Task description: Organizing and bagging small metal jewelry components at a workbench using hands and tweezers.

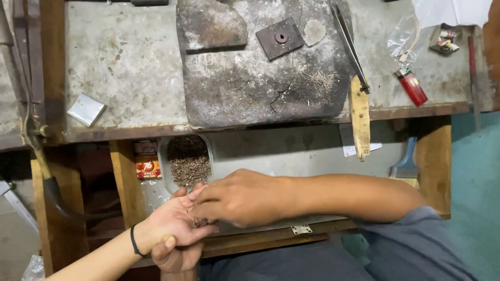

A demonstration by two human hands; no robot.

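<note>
**Picking fine scraps from a cupped palm**

While the left hand lies palm up and cupped below the counter edge, the right hand reaches across, fingers narrowed to a pinch over a small dark clump of scraps in the palm. Whether they actually grip any I cannot tell. Just beyond the fingertips sits the tray of loose brown filings. Judgement: keep the palm level and cupped, pinch lightly, work close over the tray so strays fall in.
</note>
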